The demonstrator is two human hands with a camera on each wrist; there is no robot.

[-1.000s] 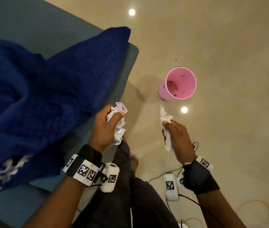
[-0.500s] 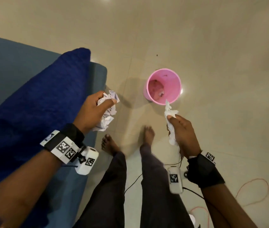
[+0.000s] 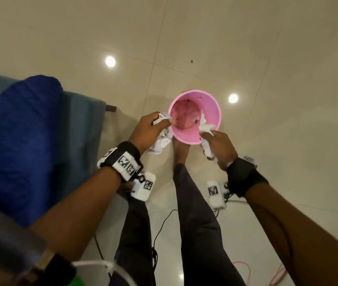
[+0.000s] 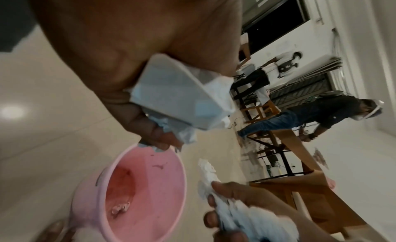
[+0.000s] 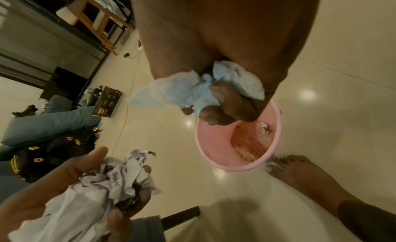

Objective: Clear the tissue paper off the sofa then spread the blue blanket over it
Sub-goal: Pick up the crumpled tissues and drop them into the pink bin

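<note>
My left hand (image 3: 150, 129) grips a crumpled wad of printed white paper (image 3: 160, 139) at the left rim of the pink bin (image 3: 215, 108). My right hand (image 3: 217, 141) clutches a crumpled white tissue (image 3: 205, 125) over the bin's near right rim. The left wrist view shows the paper (image 4: 177, 96) in my fingers above the bin (image 4: 154, 186). In the right wrist view the tissue (image 5: 177, 91) sits bunched in my fist over the bin (image 5: 235, 162). The blue blanket (image 3: 19, 141) lies heaped on the grey-blue sofa (image 3: 85, 124) at the left.
The bin stands on pale glossy floor tiles (image 3: 267, 58) and holds a small scrap (image 3: 195, 120). My bare foot (image 3: 181, 150) is just in front of it. Cables (image 3: 159, 230) trail on the floor. Another person (image 4: 310, 118) bends beside wooden tables (image 4: 300, 177) farther off.
I have stepped from the sofa to the bin. Both hands moved forward with their paper and now hang over the bin's rim. The blanket slid to the left of view.
</note>
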